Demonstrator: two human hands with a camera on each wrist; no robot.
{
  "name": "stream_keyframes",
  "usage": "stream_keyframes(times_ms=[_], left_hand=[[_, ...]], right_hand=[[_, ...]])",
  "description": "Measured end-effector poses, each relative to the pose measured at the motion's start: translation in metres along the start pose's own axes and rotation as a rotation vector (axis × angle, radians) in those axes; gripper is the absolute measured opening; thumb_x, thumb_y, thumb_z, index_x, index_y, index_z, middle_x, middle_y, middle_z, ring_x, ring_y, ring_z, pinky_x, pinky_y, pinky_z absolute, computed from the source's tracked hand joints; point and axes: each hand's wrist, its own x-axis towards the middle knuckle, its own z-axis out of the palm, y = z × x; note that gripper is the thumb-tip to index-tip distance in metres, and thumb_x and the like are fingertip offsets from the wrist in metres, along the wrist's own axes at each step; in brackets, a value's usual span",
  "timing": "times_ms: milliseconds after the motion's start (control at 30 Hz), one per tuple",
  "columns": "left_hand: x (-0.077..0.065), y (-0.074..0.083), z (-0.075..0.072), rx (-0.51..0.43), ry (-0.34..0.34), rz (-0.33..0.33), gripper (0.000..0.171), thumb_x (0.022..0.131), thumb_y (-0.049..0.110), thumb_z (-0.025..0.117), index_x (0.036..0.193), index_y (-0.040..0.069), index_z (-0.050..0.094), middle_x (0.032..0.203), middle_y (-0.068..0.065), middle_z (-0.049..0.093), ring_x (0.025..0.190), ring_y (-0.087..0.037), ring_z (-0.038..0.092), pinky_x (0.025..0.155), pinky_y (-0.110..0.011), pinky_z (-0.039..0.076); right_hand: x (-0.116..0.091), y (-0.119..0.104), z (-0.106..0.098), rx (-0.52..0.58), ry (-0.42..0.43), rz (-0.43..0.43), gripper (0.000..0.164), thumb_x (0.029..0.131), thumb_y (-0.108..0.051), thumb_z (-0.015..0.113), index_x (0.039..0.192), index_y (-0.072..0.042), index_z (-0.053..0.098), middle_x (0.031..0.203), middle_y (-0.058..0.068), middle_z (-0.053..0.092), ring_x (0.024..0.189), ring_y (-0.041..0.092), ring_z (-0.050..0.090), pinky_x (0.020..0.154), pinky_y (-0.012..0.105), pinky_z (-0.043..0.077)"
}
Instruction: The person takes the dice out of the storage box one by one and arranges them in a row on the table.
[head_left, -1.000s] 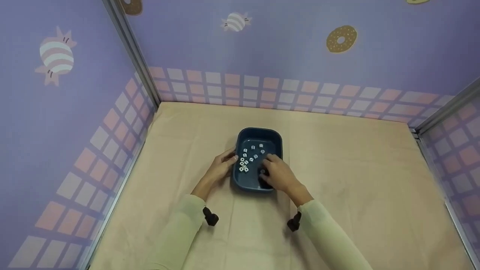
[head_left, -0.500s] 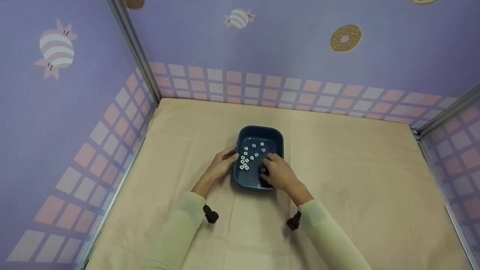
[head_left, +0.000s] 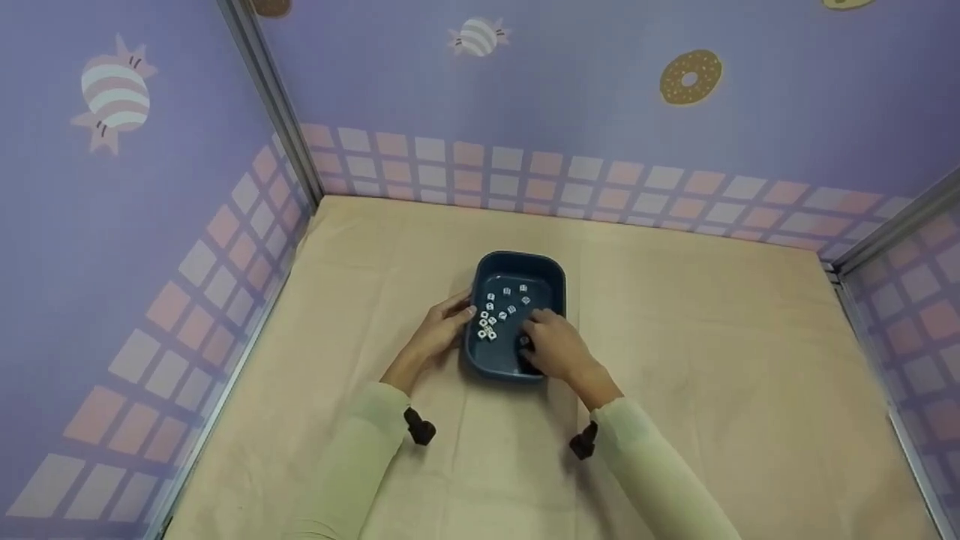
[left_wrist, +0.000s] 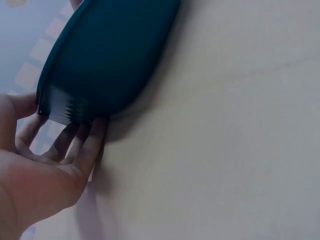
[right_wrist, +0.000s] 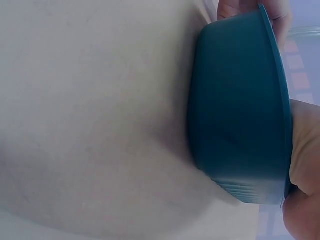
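Note:
A dark teal plastic tub [head_left: 516, 375] with rounded corners stands on the cloth-covered table. Several white dice [head_left: 502, 315] lie on its floor, with a tight cluster toward the left wall. My left hand [head_left: 442, 330] holds the tub's left side, thumb at the rim. The left wrist view has its fingers [left_wrist: 92, 145] against the ridged outer wall. Over the right rim reaches my right hand [head_left: 559, 349], fingers bent down inside the tub. A shaded die [head_left: 524, 340] shows between its thumb and fingers; I cannot tell whether they grip it. The right wrist view hides those fingertips behind the wall.
A beige cloth [head_left: 690, 360] covers the table around the tub. Purple printed panels [head_left: 570, 97] rise at the back and both sides, joined by metal posts [head_left: 277, 105]. A small black device [head_left: 420, 427] is worn at each sleeve cuff.
The head view has shifted slightly. Both hands, the tub and the dice otherwise keep their places.

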Motion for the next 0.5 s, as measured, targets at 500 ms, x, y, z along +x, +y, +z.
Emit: stream_keyframes(times_ms=[500], left_hand=[[-0.0008,0.0001,-0.0010,0.002,0.006,0.027,0.056,0.109,0.028,0.062,0.162,0.022,0.047,0.160,-0.013,0.049,0.150,-0.033,0.044,0.120,-0.052,0.040]], right_hand=[[0.0035,0.0005,-0.0006,-0.007,-0.021,-0.026,0.007,0.096,-0.007,0.076,0.096,0.000,0.074,0.091,0.013,0.069,0.086,0.032,0.064,0.080,0.051,0.056]])
